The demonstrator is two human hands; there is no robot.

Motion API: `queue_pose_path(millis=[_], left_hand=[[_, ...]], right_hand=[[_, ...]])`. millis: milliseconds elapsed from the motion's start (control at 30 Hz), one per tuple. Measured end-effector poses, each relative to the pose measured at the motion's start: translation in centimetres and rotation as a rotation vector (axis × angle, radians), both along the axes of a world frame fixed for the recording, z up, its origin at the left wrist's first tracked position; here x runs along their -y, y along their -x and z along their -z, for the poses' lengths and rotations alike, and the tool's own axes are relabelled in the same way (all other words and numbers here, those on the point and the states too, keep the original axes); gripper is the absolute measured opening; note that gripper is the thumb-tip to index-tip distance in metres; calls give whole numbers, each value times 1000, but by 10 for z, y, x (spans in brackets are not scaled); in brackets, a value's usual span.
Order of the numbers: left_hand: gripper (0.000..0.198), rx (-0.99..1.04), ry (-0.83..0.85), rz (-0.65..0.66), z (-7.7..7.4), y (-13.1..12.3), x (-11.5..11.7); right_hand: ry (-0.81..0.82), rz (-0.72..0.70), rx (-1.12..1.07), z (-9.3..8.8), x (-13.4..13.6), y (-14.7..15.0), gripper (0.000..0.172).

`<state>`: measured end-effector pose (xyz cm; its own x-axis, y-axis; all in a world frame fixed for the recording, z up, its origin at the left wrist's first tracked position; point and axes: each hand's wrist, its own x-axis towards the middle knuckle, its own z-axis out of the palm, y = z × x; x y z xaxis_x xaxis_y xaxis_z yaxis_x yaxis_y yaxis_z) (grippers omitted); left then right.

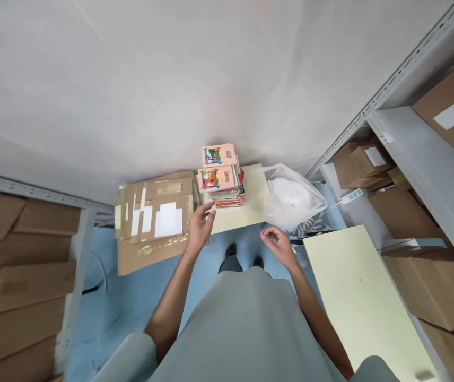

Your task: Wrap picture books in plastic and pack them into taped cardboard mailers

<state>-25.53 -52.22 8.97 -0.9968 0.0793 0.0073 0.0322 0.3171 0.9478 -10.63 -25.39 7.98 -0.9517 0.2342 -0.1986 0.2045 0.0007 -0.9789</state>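
Observation:
Two stacks of books (217, 179) stand side by side against the wall on a pale yellow table (237, 216); the top covers are pink with colourful framed pictures. My left hand (201, 225) is just in front of the nearer stack, fingers apart and holding nothing; whether a fingertip touches the books I cannot tell. My right hand (278, 244) hovers in front of the table's edge, its fingers loosely curled and apart, with nothing in it. Nearest to it is a white plastic bag (290, 196) at the table's right end.
Flattened cardboard boxes (159, 212) with white labels lie left of the books. A second pale yellow tabletop (362, 286) is at my right. Shelves with cardboard boxes (24, 281) flank both sides. A white power strip (351, 196) hangs by the right shelf. The floor (131, 297) is blue.

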Motion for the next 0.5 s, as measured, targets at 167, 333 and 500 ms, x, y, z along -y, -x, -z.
queue_pose_path(millis=[167, 333, 500], left_hand=[[48, -113, 122, -4, -19, 111, -11], [48, -120, 339, -70, -38, 223, -26], [57, -213, 450, 230, -38, 279, -47]], right_hand=[[-47, 163, 2, -11, 18, 16, 43], [-121, 290, 19, -20, 41, 29, 48], [-158, 353, 51, -28, 58, 39, 45]])
